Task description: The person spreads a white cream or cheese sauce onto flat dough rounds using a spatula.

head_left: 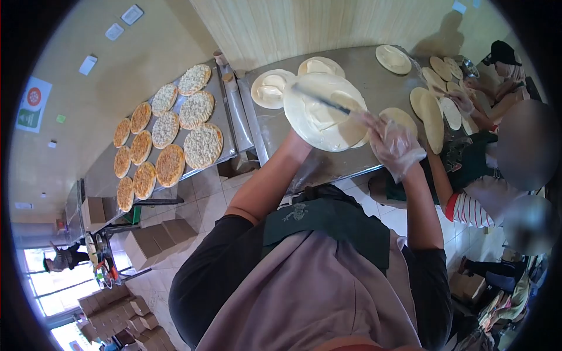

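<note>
A round pizza base (298,126), pale and smeared with white sauce, is raised above the metal table and tilted toward me. My left hand (301,140) holds it from below; the fingers are hidden behind it. In a clear plastic glove, my right hand (393,143) is closed round the handle of a spreading spatula (322,100). The long, slightly blurred blade lies across the sauce. Two more bases with white sauce, one at the left (272,88) and one behind (321,66), rest on the table. Another base (399,120) is partly covered by my right hand.
On the left table (225,111), several pizzas (202,146) carry white crumbly or orange topping. A sauced base (393,59) sits at the far edge of my table (363,64). Co-workers (506,76) handle bases close on my right. Cardboard boxes (158,240) stand on the floor.
</note>
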`<state>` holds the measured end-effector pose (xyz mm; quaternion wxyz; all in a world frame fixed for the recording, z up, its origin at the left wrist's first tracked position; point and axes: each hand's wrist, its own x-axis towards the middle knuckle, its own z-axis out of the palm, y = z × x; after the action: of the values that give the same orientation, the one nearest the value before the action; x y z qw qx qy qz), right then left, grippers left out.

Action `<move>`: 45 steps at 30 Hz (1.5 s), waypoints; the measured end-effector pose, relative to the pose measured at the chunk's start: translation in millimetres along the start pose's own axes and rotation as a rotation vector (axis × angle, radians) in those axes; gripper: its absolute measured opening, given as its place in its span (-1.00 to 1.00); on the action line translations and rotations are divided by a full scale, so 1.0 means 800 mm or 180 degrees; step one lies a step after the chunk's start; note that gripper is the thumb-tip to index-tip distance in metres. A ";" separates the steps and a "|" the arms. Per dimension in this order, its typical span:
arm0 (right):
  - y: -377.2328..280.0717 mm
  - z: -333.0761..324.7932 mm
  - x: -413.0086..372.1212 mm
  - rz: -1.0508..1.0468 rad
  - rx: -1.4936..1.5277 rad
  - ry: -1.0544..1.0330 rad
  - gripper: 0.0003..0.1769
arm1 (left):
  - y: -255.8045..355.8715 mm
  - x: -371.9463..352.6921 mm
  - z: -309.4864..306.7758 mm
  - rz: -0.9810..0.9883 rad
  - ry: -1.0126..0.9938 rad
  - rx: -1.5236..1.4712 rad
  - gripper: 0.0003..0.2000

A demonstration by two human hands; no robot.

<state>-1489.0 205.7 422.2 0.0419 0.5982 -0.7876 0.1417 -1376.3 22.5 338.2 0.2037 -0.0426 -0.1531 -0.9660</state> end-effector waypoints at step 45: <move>-0.027 0.163 0.075 0.2557 0.6583 -0.3126 -0.55 | 0.053 -0.088 -0.196 0.1041 0.0565 -0.1250 -0.52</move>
<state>-1471.6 108.9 315.2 -0.8055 0.0524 -0.3640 0.4647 -1297.7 -36.9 190.9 0.3575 -0.0207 0.0645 -0.9315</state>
